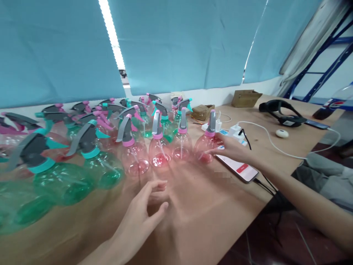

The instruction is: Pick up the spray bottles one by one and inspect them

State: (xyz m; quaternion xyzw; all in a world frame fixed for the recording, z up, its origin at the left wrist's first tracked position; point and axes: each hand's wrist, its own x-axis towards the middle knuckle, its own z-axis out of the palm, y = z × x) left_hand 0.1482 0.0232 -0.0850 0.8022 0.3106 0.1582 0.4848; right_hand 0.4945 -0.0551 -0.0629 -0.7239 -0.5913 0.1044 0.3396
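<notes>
The right hand (234, 149) gripped the rightmost pink spray bottle (202, 145) beside the phone (235, 166), some fingers hidden. The left hand (140, 208) was empty, fingers parted, bare table (201, 221) stretching to the right-hand edge; the nearest green bottle (26, 202) was cut off.

Spray bottles (135, 158) on brown table (204, 221)

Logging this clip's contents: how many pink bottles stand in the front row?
4: first bottle at the right hand, then second bottle, third bottle and fourth bottle leftward, up to a green bottle. None seems hidden.
</notes>
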